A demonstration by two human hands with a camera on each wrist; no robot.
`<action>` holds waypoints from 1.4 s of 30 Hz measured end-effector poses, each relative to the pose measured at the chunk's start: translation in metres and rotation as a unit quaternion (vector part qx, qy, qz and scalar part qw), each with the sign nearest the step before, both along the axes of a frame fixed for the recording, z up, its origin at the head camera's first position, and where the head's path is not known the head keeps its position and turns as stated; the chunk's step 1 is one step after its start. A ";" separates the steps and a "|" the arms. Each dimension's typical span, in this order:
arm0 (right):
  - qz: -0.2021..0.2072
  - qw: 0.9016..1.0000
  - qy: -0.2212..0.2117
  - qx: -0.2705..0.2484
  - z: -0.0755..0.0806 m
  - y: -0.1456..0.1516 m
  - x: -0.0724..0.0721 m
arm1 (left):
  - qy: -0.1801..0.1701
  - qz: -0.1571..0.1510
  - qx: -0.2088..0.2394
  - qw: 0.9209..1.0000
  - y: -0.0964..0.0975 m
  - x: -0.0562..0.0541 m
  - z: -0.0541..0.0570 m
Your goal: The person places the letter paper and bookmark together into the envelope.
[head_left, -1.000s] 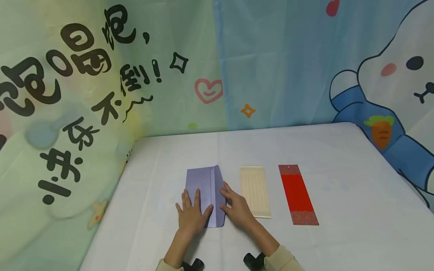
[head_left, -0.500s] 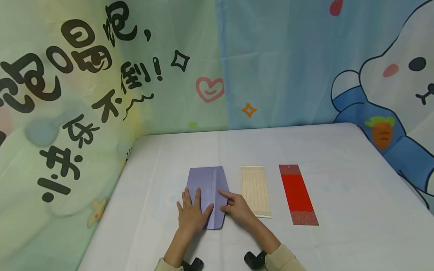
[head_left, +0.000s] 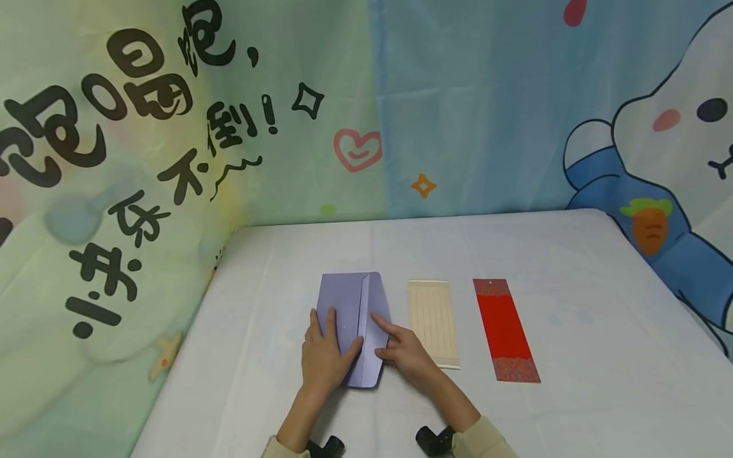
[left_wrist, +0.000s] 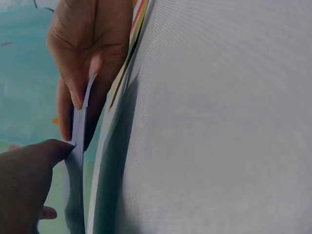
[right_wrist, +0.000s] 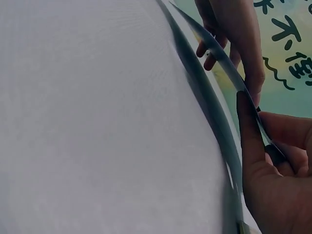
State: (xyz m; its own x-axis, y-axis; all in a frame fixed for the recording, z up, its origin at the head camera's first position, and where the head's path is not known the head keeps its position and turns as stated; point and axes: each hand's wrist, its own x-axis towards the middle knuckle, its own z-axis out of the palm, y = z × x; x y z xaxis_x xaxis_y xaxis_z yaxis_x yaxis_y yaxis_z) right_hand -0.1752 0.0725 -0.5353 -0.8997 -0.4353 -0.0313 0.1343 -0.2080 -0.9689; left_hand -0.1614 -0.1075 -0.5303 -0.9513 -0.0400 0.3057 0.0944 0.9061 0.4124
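A purple envelope (head_left: 343, 299) lies lengthwise on the pale table (head_left: 572, 286), with its long flap (head_left: 375, 312) raised along the right side. My left hand (head_left: 326, 356) rests flat on the near part of the envelope's body, fingers straight. My right hand (head_left: 401, 350) pinches the flap's near right edge, index finger stretched over it. In the right wrist view the thumb (right_wrist: 246, 122) presses against the thin flap (right_wrist: 219, 53). The left wrist view shows the flap (left_wrist: 80, 126) edge-on between both hands.
A cream lined sheet (head_left: 433, 321) lies just right of the envelope, beside my right hand. A red paper strip (head_left: 504, 331) lies further right. Printed cartoon cloth (head_left: 172, 127) walls the table at the back and on the left.
The flap has swung further open to the right. My right hand went from lying on it to pinching its edge. The left hand stayed flat on the envelope.
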 end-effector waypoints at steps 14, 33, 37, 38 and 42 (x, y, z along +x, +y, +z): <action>-0.010 0.995 0.084 0.056 0.013 0.018 -0.005 | 0.108 -0.034 -0.082 0.990 0.018 -0.003 0.014; 0.031 0.985 0.143 0.091 0.008 0.026 -0.001 | 0.056 -0.018 -0.086 0.995 0.026 -0.012 0.025; 0.030 0.982 0.160 0.090 0.011 0.026 0.000 | 0.059 -0.023 -0.083 0.995 0.025 -0.013 0.025; 0.026 0.982 0.165 0.093 0.011 0.025 0.000 | 0.068 -0.025 -0.082 0.994 0.025 -0.013 0.025; 0.005 0.978 0.181 0.100 0.007 0.023 -0.003 | 0.093 -0.029 -0.085 0.992 0.025 -0.013 0.025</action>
State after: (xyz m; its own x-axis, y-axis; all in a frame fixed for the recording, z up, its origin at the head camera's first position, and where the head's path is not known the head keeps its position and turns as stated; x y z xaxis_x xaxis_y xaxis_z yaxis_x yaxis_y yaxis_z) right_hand -0.1784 0.0955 -0.5287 -0.8633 -0.4619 0.2033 -0.2238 -0.0107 -0.9746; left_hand -0.1748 -0.0824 -0.5050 -0.8771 0.0796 0.4736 0.2080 0.9518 0.2254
